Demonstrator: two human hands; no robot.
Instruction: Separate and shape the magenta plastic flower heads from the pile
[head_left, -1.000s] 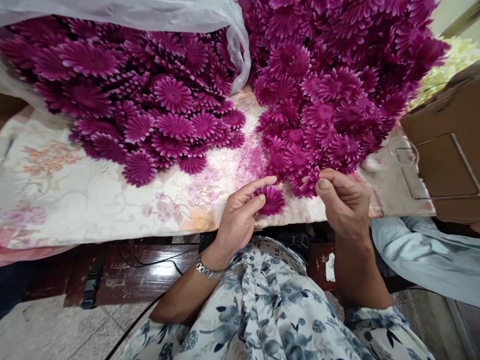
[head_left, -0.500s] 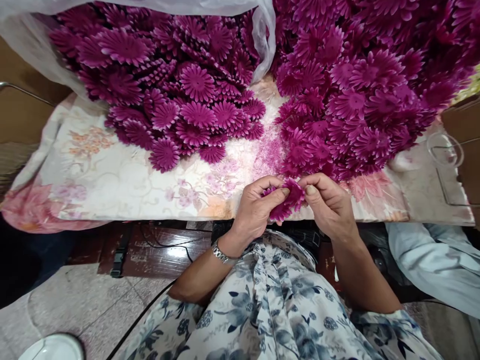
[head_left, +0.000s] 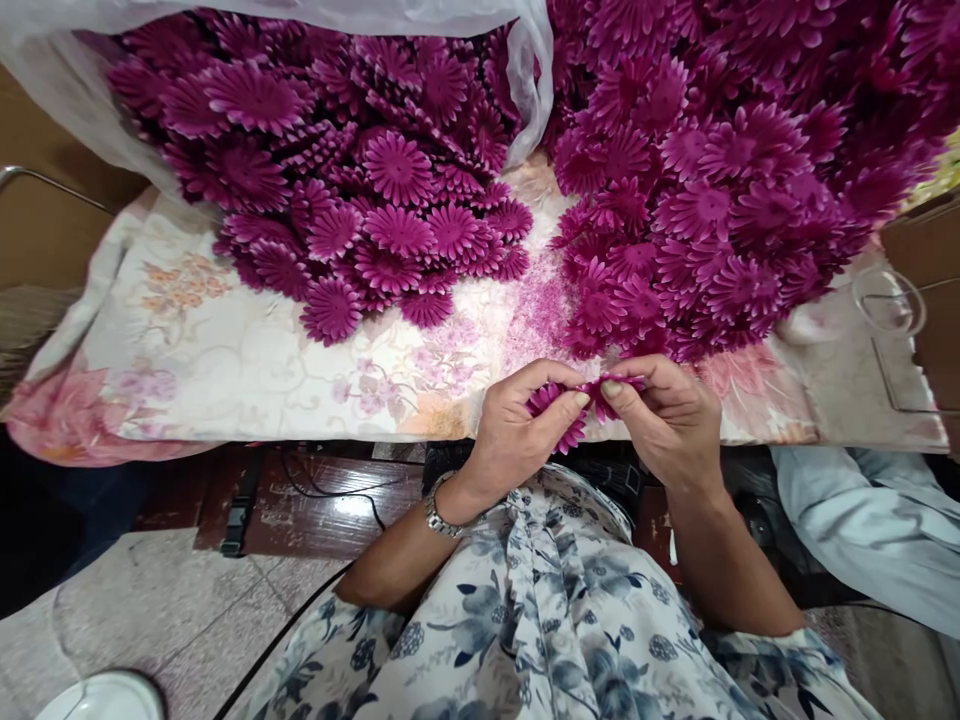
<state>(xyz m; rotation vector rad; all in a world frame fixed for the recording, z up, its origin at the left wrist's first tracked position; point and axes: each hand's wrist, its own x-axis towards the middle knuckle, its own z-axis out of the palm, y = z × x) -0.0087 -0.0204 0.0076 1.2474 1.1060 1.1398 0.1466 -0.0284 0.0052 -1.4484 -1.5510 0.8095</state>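
Together, the left hand (head_left: pixel 517 435) and right hand (head_left: pixel 671 420) grip one magenta daisy-shaped fabric flower (head_left: pixel 546 400) between their fingertips, equally close to it, just nearward of the heaped magenta flower pile (head_left: pixel 712 200) on the worktop (head_left: pixel 225 360).

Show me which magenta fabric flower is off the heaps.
The magenta fabric flower pinched between the left hand and right hand; every other lies in the bagged heap or the loose heap.

home craft workshop | heaped purple fabric flowers (head_left: pixel 697 190) | floral cloth-covered table (head_left: pixel 225 350) | plastic bag (head_left: pixel 525 70)
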